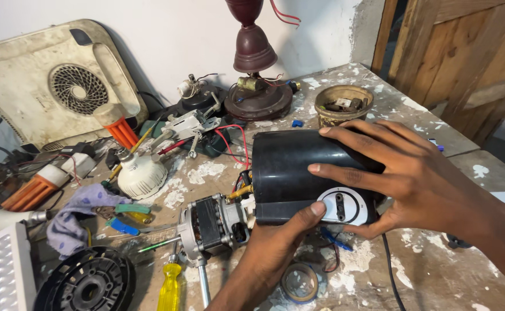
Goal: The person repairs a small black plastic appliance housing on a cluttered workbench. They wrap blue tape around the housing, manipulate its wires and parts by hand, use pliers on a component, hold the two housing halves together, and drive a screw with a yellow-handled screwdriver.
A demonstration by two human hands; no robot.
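Note:
A black plastic motor cover (290,173) lies on its side on the workbench, its open end toward an exposed electric motor (212,224) with a metal shaft pointing left. Coloured wires run between motor and cover. My right hand (402,178) lies over the cover's top and rear, fingers spread across it. From below, my left hand (275,247) presses its thumb against the cover's lower edge, near a white dial plate (344,206) on the rear face.
A yellow-handled screwdriver (170,287), a tape roll (299,282), a black round grille part (85,282), a purple cloth (77,213), bulbs, a maroon lamp base (256,98), a small brown bowl (343,103) and a white fan casing (56,80) crowd the paint-spattered bench. A wooden door stands at right.

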